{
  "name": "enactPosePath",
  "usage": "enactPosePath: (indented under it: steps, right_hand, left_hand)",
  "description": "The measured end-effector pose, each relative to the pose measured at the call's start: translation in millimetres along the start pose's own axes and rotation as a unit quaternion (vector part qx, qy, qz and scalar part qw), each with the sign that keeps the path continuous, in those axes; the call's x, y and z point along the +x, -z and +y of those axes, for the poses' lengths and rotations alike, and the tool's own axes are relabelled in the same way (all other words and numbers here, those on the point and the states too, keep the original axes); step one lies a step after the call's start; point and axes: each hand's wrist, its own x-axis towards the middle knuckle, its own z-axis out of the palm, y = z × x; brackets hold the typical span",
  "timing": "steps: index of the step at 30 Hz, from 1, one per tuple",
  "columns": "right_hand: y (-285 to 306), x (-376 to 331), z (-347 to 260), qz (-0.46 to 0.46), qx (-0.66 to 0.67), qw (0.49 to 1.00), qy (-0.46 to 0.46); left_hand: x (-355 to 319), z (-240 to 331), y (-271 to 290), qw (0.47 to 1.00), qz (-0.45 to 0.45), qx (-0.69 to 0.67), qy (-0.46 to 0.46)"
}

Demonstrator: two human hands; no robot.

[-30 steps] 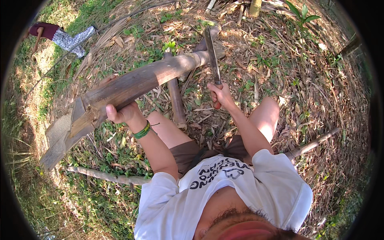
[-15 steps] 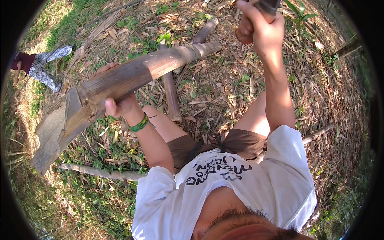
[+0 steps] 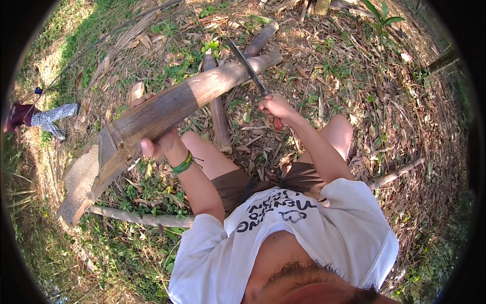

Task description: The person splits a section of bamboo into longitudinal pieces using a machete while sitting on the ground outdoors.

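Note:
My left hand is wrapped under a thick brown bamboo piece. The bamboo slants from a split, pale-faced end at lower left to a narrower end at upper right. Closed round a reddish handle, my right hand holds a machete. Its dark blade crosses over the bamboo close to the narrower end; whether the edge has bitten in I cannot tell. Two thinner bamboo pieces lie on the ground beyond, one under the held piece and one past its end.
Dry leaves and small green plants cover the ground. A long pale branch passes behind my legs and another stretch of pole shows at right. Off to the far left a person in patterned trousers stands. A leafy sprout grows at upper right.
My right hand has swung down with the machete from the top of the view, bringing the blade onto the bamboo. The bamboo has shifted slightly right; the other person shows more fully.

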Motion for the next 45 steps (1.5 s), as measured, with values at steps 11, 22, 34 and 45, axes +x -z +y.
enactPosePath:
  steps: [11, 22, 34, 45]
  right_hand:
    - [-9, -148, -215, 0.055, 0.041, 0.74, 0.669]
    - [19, 2, -16, -0.083, 0.084, 0.989, -0.088]
    - [-16, -98, -162, 0.125, 0.124, 0.693, 0.699]
    - [32, -9, -37, -0.086, 0.021, 0.994, -0.061]
  left_hand:
    - [5, 1, -22, 0.999, -0.038, 0.001, -0.037]
    - [-10, 6, -4, 0.999, -0.031, -0.013, -0.019]
    - [0, 5, -24, 0.996, -0.074, -0.004, -0.052]
    - [-14, 5, -14, 0.999, -0.029, 0.008, -0.03]
